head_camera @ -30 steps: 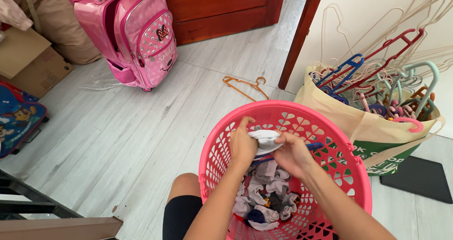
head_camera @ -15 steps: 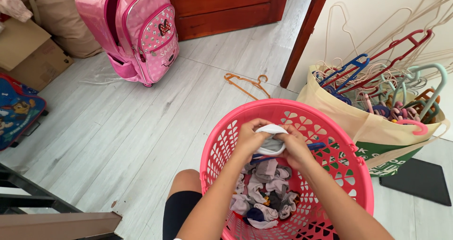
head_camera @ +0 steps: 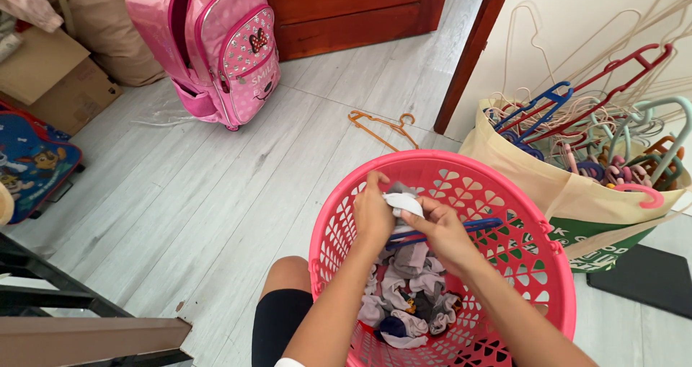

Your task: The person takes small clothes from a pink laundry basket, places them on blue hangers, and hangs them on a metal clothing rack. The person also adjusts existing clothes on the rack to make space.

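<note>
Bright, even daylight fills the room, with soft, faint shadows on the floor (head_camera: 216,194). Focus is sharp throughout. Straight lines bow slightly toward the edges.

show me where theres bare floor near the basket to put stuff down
Bare grey floor lies between the pink suitcase, the orange hanger and the pink basket. To the right it is crowded: the hanger bag touches the basket. Inside, both hands, left hand and right hand, hold a white cloth over piled socks.
</note>
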